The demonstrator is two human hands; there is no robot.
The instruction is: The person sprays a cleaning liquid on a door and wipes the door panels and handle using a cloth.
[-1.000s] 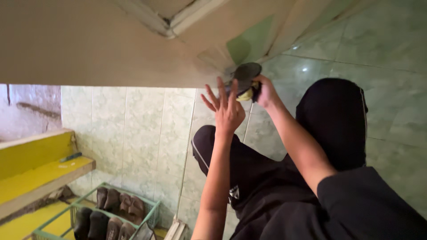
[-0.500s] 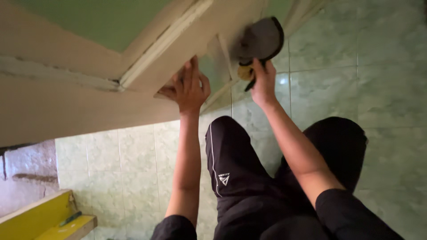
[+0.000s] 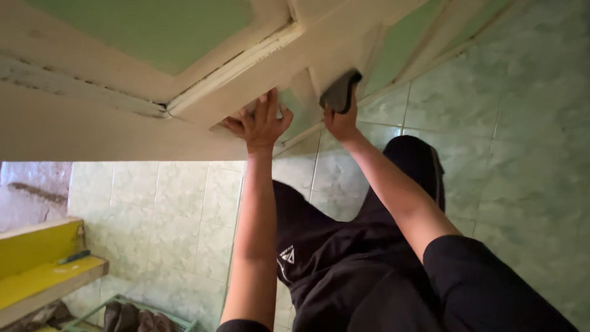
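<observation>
Black shorts (image 3: pixel 344 258) are seen nearest, above the green tiled floor (image 3: pixel 522 154). Farther off, the left hand (image 3: pixel 261 123) is spread flat against the cream door (image 3: pixel 184 80). Just beside it, a dark pad (image 3: pixel 340 92) is gripped by the right hand (image 3: pixel 342 122) and pressed to the door's panel.

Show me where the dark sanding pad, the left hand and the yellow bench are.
dark sanding pad (image 3: pixel 340 92), head view, on its dark flat face.
left hand (image 3: pixel 260 125), head view, on the back of the hand.
yellow bench (image 3: pixel 43 275), head view, on its yellow top.
</observation>
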